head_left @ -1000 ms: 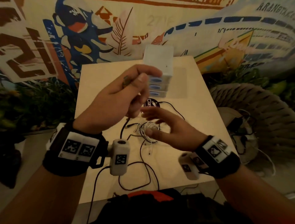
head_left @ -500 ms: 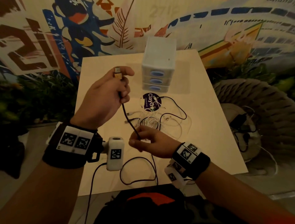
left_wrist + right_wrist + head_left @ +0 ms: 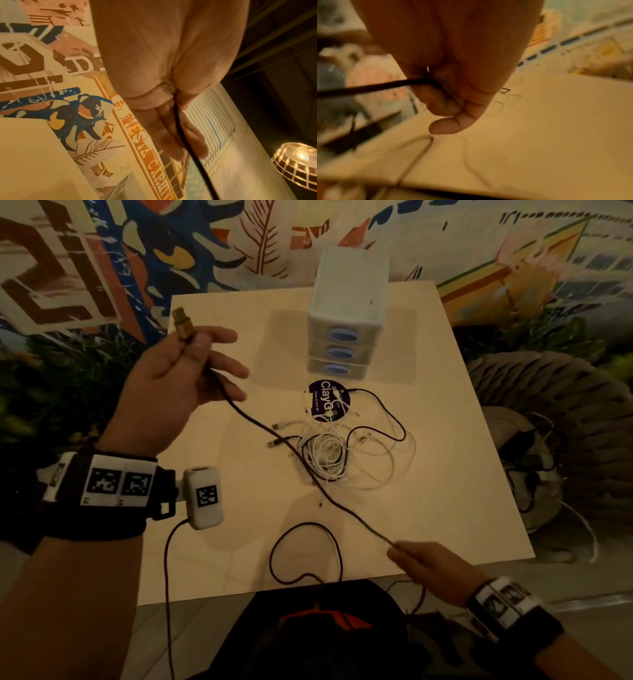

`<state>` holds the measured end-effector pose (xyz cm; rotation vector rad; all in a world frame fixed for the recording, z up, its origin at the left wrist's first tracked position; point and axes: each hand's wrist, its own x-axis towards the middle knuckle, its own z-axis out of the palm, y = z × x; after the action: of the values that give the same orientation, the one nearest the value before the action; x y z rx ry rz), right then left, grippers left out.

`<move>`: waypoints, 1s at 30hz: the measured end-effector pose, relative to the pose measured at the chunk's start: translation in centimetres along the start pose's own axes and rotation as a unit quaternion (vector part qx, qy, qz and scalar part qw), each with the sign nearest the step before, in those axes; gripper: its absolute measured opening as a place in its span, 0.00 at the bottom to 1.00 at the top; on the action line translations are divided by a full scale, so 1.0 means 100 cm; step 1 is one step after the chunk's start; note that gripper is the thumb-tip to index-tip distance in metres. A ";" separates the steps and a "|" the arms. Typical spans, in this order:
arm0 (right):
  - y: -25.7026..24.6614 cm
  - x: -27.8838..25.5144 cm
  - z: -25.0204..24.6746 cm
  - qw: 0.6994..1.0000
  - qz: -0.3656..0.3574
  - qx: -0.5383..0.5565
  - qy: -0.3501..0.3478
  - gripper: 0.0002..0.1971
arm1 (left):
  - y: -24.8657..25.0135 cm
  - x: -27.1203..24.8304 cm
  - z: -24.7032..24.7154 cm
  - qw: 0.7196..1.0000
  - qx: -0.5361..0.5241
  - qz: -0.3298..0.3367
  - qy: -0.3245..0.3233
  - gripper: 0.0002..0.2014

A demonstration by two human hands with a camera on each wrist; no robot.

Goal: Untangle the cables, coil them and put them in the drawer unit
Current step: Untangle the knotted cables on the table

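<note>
Black cable [image 3: 274, 436] was stretched taut in the air between both hands, crossing above the heap on the table [image 3: 239, 313]. Left hand [image 3: 174, 385] was raised, thumb and forefinger pinching the cable just below its gold-coloured plug [image 3: 181, 321]; the other fingers were spread loosely. Right hand [image 3: 428, 566] was low at the near table edge, fingers curled tight around the cable; the right wrist view confirmed the cord clamped in the fist. Beyond the right hand, the cable's slack lay in a loose loop [image 3: 305, 556] on the near part of the table and ran off the edge.

Progress, judged: early. One cable appeared mostly pulled clear of the others, but it was not yet coiled. White cables [image 3: 329, 453] lay in a tangled pile at mid-table, with another thin dark cable [image 3: 394, 422] looped through or over them; which, I could not tell. A round dark sticker [image 3: 327, 400] lay partly under the pile.

Drawer unit [image 3: 347, 313] stood at the far side of the table, all three drawers closed; whether anything was inside could not be seen.

Left to do: coil the black cable, separate and coil the rest, open a drawer, stow everything.
</note>
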<state>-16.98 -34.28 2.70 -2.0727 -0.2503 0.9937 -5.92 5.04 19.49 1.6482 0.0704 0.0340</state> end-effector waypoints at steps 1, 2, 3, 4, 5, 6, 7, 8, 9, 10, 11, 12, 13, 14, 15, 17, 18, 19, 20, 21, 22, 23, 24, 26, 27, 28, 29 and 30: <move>0.011 -0.004 0.005 0.999 0.013 -0.040 -0.029 0.17 | 0.001 0.000 -0.001 1.000 -0.009 -0.006 0.013 0.16; 0.022 -0.007 0.011 0.996 0.027 -0.066 -0.055 0.17 | 0.000 0.000 -0.002 1.000 -0.012 -0.010 0.023 0.16; 0.031 -0.007 0.018 0.991 0.042 -0.096 -0.077 0.17 | -0.002 0.000 -0.001 0.999 -0.008 -0.011 0.031 0.17; 0.038 -0.006 0.023 0.985 0.054 -0.134 -0.092 0.17 | -0.006 0.000 0.001 0.999 -0.001 -0.009 0.034 0.17; 0.042 -0.004 0.027 0.978 0.059 -0.176 -0.097 0.17 | -0.010 0.000 0.005 0.999 0.002 -0.008 0.033 0.18; 0.045 -0.001 0.031 0.972 0.067 -0.209 -0.087 0.17 | -0.014 -0.001 0.008 0.999 -0.004 -0.008 0.031 0.18; 0.047 0.001 0.032 0.968 0.078 -0.227 -0.067 0.17 | -0.018 -0.001 0.011 0.999 -0.016 -0.008 0.031 0.18; 0.050 0.002 0.032 0.966 0.092 -0.238 -0.050 0.17 | -0.021 -0.001 0.013 0.999 -0.026 -0.009 0.039 0.18; 0.053 0.001 0.030 0.960 0.109 -0.253 -0.041 0.17 | -0.023 0.000 0.012 0.998 -0.035 -0.010 0.053 0.18; 0.057 -0.001 0.026 0.954 0.132 -0.267 -0.042 0.17 | -0.023 0.001 0.009 0.996 -0.042 -0.012 0.073 0.18; 0.061 -0.004 0.021 0.948 0.154 -0.273 -0.048 0.15 | -0.023 0.002 0.005 0.994 -0.049 -0.014 0.093 0.18; 0.067 -0.008 0.017 0.944 0.172 -0.276 -0.058 0.14 | -0.022 0.002 0.001 0.992 -0.055 -0.020 0.111 0.19; 0.073 -0.012 0.014 0.940 0.184 -0.280 -0.060 0.14 | -0.022 0.003 -0.005 0.990 -0.059 -0.027 0.124 0.19; 0.078 -0.014 0.012 0.937 0.192 -0.287 -0.051 0.15 | -0.022 0.003 -0.009 0.989 -0.061 -0.035 0.130 0.19; 0.082 -0.015 0.010 0.935 0.199 -0.292 -0.031 0.15 | -0.022 0.003 -0.013 0.989 -0.060 -0.042 0.130 0.20; 0.083 -0.014 0.010 0.936 0.194 -0.291 0.033 0.16 | -0.025 0.001 -0.015 0.990 -0.055 -0.050 0.118 0.20; 0.080 -0.013 0.012 0.942 0.180 -0.277 0.052 0.16 | -0.027 0.000 -0.014 0.991 -0.053 -0.052 0.112 0.19; 0.075 -0.010 0.015 0.951 0.162 -0.259 0.049 0.14 | -0.030 -0.001 -0.012 0.992 -0.053 -0.052 0.103 0.19; 0.068 -0.007 0.020 0.958 0.147 -0.244 0.020 0.11 | -0.032 -0.002 -0.009 0.993 -0.053 -0.053 0.091 0.19; 0.059 -0.003 0.025 0.962 0.137 -0.237 -0.028 0.10 | -0.034 -0.003 -0.006 0.994 -0.053 -0.053 0.076 0.19; 0.051 0.002 0.030 0.959 0.130 -0.239 -0.082 0.12 | -0.037 -0.004 -0.003 0.995 -0.053 -0.053 0.061 0.19; 0.045 0.007 0.035 0.951 0.120 -0.254 -0.129 0.15 | -0.038 -0.005 0.000 0.996 -0.054 -0.053 0.047 0.18; 0.038 0.012 0.037 0.941 0.108 -0.275 -0.163 0.18 | -0.040 -0.006 0.004 0.996 -0.057 -0.056 0.036 0.18; 0.019 0.023 0.030 0.933 0.088 -0.297 -0.184 0.22 | -0.042 -0.007 0.009 0.996 -0.058 -0.067 0.021 0.18; 0.007 0.029 0.022 0.936 0.076 -0.294 -0.178 0.22 | -0.043 -0.008 0.012 0.996 -0.056 -0.073 0.018 0.18; -0.009 0.035 0.013 0.944 0.056 -0.283 -0.162 0.20 | -0.045 -0.010 0.014 0.995 -0.056 -0.076 0.015 0.18; -0.028 0.042 0.002 0.954 0.030 -0.267 -0.134 0.16 | -0.047 -0.011 0.016 0.995 -0.058 -0.079 0.012 0.18; -0.047 0.052 -0.009 0.962 0.001 -0.257 -0.095 0.13 | -0.050 -0.013 0.018 0.995 -0.059 -0.084 0.009 0.18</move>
<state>-12.15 -29.23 3.57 -2.4349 -0.6651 1.2263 -7.21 3.52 14.44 1.5192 0.2165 -0.0734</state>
